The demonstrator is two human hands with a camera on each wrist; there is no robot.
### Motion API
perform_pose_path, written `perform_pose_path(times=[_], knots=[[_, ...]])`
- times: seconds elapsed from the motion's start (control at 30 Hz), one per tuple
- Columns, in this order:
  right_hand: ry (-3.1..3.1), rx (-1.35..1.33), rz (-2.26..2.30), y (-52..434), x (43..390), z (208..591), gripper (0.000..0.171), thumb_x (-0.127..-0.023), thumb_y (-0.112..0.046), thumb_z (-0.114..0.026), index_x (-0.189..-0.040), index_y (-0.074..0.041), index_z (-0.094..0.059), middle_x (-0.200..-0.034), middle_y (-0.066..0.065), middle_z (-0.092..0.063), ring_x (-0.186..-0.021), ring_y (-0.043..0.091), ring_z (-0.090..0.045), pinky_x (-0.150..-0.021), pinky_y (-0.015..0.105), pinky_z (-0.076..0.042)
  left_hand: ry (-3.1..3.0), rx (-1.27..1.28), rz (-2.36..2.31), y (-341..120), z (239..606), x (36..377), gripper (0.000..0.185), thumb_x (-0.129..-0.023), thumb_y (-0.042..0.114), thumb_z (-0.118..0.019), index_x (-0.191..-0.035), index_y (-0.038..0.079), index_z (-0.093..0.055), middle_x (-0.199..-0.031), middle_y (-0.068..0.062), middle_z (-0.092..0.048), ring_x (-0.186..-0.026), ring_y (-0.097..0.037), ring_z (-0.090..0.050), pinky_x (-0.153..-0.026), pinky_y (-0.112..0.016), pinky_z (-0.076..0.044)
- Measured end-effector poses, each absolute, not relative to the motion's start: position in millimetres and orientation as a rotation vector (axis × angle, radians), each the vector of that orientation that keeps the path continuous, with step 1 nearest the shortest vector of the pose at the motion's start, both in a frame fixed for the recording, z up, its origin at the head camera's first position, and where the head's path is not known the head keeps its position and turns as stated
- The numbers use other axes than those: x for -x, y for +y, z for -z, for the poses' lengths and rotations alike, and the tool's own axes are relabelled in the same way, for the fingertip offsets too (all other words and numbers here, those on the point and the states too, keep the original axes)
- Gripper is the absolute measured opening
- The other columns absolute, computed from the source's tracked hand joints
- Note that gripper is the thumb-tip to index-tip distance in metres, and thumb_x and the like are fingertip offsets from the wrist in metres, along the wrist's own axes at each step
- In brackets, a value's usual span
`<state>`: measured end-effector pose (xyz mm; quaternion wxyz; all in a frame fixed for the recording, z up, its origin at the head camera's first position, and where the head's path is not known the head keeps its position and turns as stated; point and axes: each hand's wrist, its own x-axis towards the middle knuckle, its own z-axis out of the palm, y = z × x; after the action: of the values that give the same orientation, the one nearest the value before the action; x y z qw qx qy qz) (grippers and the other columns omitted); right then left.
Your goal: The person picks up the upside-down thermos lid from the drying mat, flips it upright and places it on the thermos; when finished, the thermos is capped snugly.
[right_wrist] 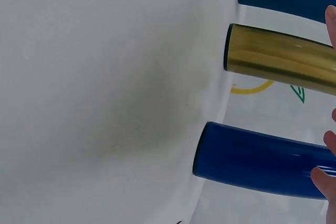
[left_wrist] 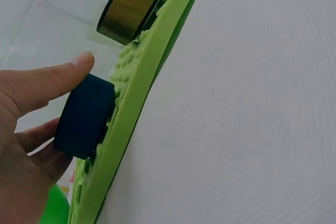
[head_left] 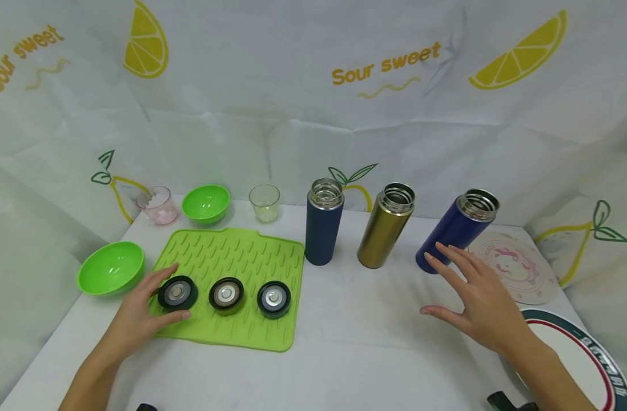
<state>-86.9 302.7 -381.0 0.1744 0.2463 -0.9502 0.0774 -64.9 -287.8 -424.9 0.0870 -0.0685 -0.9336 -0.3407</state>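
Observation:
Three bottle lids lie in a row on a green ridged mat (head_left: 231, 251): a dark blue one (head_left: 182, 292), a gold one (head_left: 226, 295) and a third (head_left: 274, 298). My left hand (head_left: 179, 291) grips the dark blue lid (left_wrist: 86, 116), thumb on one side and fingers on the other. Three uncapped bottles stand behind: dark navy (head_left: 324, 222), gold (head_left: 386, 225) and bright blue (head_left: 457, 230). My right hand (head_left: 434, 285) hovers with its fingers spread, and its fingertips (right_wrist: 321, 177) are close to the lower part of the bright blue bottle (right_wrist: 257, 158).
Two green bowls (head_left: 110, 267) (head_left: 206, 202), a pink glass (head_left: 159, 205) and a clear glass (head_left: 264, 202) stand at the left and back. A round patterned mat (head_left: 519, 268) and a plate (head_left: 575, 354) lie at the right. A lemon-print cloth backs the table.

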Motion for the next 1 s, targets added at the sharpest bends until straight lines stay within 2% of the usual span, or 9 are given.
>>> perform_pose_path(times=[0.07, 0.2, 0.3, 0.43, 0.5, 0.53, 0.63, 0.87, 1.0], knots=[[-2.719, -0.693, -0.231, 301, 86, 381, 0.096, -0.075, -0.063, -0.08, -0.157, -0.031, -0.041, -0.163, 0.009, -0.039, -0.144, 0.039, -0.038, -0.119, 0.066, -0.033, -2.799, 0.173, 1.028, -289, 428, 65, 0.096, -0.071, 0.024, -0.093, -0.152, 0.007, -0.046, -0.15, -0.023, -0.051, -0.132, -0.028, -0.047, -0.093, 0.006, -0.026], [-2.743, -0.681, -0.28, 297, 85, 383, 0.095, -0.074, -0.057, -0.083, -0.156, -0.031, -0.042, -0.161, 0.008, -0.041, -0.142, 0.038, -0.04, -0.109, 0.068, -0.04, -2.868, 0.097, 1.071, -292, 429, 66, 0.092, -0.078, 0.027, -0.089, -0.152, 0.0, -0.043, -0.15, -0.027, -0.049, -0.133, -0.04, -0.049, -0.09, 0.006, -0.03], [-2.75, -0.666, -0.341, 293, 87, 386, 0.095, -0.073, -0.052, -0.086, -0.155, -0.029, -0.045, -0.158, 0.007, -0.046, -0.14, 0.036, -0.043, -0.104, 0.065, -0.045, -2.912, 0.055, 1.09, -294, 430, 67, 0.09, -0.08, 0.028, -0.088, -0.151, -0.003, -0.043, -0.149, -0.031, -0.049, -0.134, -0.047, -0.05, -0.096, -0.003, -0.043], [-2.755, -0.643, -0.414, 287, 89, 391, 0.093, -0.072, -0.046, -0.089, -0.153, -0.027, -0.048, -0.151, 0.006, -0.054, -0.136, 0.032, -0.049, -0.099, 0.059, -0.05, -2.927, 0.01, 1.088, -294, 430, 68, 0.086, -0.079, 0.03, -0.089, -0.148, -0.003, -0.048, -0.145, -0.03, -0.053, -0.13, -0.049, -0.054, -0.092, -0.003, -0.046], [-2.744, -0.643, -0.442, 285, 91, 393, 0.09, -0.072, -0.043, -0.09, -0.151, -0.027, -0.05, -0.148, 0.005, -0.057, -0.134, 0.03, -0.051, -0.1, 0.057, -0.05, -2.918, 0.007, 1.118, -292, 429, 70, 0.085, -0.078, 0.031, -0.089, -0.147, 0.0, -0.05, -0.146, -0.027, -0.054, -0.131, -0.047, -0.054, -0.09, 0.002, -0.041], [-2.737, -0.641, -0.455, 284, 92, 394, 0.088, -0.072, -0.041, -0.09, -0.15, -0.026, -0.051, -0.146, 0.005, -0.058, -0.134, 0.029, -0.052, -0.101, 0.056, -0.05, -2.912, 0.008, 1.127, -290, 427, 71, 0.084, -0.078, 0.032, -0.089, -0.147, 0.002, -0.051, -0.146, -0.025, -0.054, -0.131, -0.044, -0.054, -0.088, 0.005, -0.036], [-2.706, -0.654, -0.49, 280, 95, 396, 0.085, -0.072, -0.037, -0.091, -0.148, -0.024, -0.055, -0.142, 0.005, -0.061, -0.13, 0.028, -0.056, -0.1, 0.055, -0.051, -2.887, 0.05, 1.152, -282, 418, 74, 0.083, -0.078, 0.033, -0.089, -0.147, 0.008, -0.052, -0.147, -0.019, -0.055, -0.133, -0.035, -0.052, -0.09, 0.004, -0.036], [-2.659, -0.698, -0.576, 270, 103, 396, 0.079, -0.074, -0.031, -0.09, -0.145, -0.021, -0.059, -0.138, 0.007, -0.065, -0.124, 0.03, -0.062, -0.096, 0.056, -0.054, -2.734, 0.297, 1.255, -252, 389, 81, 0.077, -0.074, 0.021, -0.092, -0.142, 0.012, -0.057, -0.139, -0.009, -0.061, -0.12, 0.019, -0.044, -0.097, 0.005, -0.037], [-2.643, -0.692, -0.623, 265, 106, 394, 0.077, -0.073, -0.027, -0.091, -0.143, -0.022, -0.06, -0.138, 0.005, -0.066, -0.123, 0.028, -0.063, -0.097, 0.05, -0.053, -2.663, 0.476, 1.329, -224, 374, 87, 0.078, -0.072, 0.012, -0.092, -0.142, 0.01, -0.058, -0.138, -0.005, -0.061, -0.121, 0.017, -0.048, -0.102, 0.001, -0.039]])
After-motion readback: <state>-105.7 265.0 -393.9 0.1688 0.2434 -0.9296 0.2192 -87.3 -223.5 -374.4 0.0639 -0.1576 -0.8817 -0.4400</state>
